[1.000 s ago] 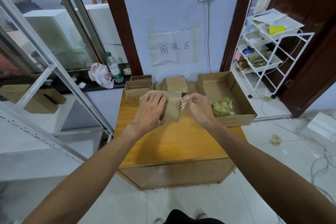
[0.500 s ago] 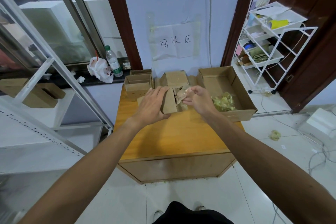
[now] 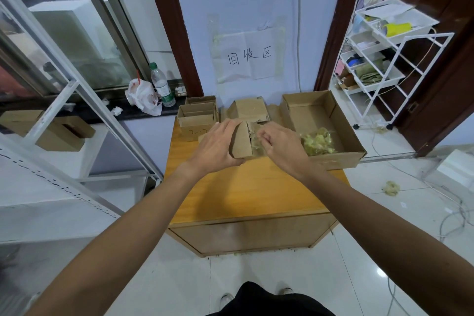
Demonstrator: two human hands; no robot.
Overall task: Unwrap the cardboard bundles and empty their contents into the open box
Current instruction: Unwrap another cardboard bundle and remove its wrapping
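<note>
Cardboard bundle (image 3: 239,142) mid-unwrapping at the centre of the wooden table (image 3: 243,192). Gripped from 9 o'clock by the left hand (image 3: 218,146), fingers over the top, thumb at the near corner. Worked from 3 o'clock by the right hand (image 3: 280,142), fingers curled and pinching the clear wrap (image 3: 256,137) at the bundle's open end.

Judged somewhere short of halfway: one heap of yellowish scraps (image 3: 318,140) already in the open box (image 3: 331,110), which sits just beside the right hand at 3 o'clock. Contents of the held bundle not yet out. More cardboard waiting along the back edge: small boxes (image 3: 196,117) at 11 o'clock, another bundle (image 3: 248,110) at 12 o'clock. Whether full or emptied, impossible to tell.

Short path toward 3 o'clock over the box's low near wall, nothing between. Room at 6 o'clock on the tabletop, from the hands down to the front edge. Tight at 12 o'clock, with stacked cardboard and the wall close behind. One yellow scrap (image 3: 391,188) on the floor at 4 o'clock, past the table's right edge: likely a sign of how easily the stuff spills there.
</note>
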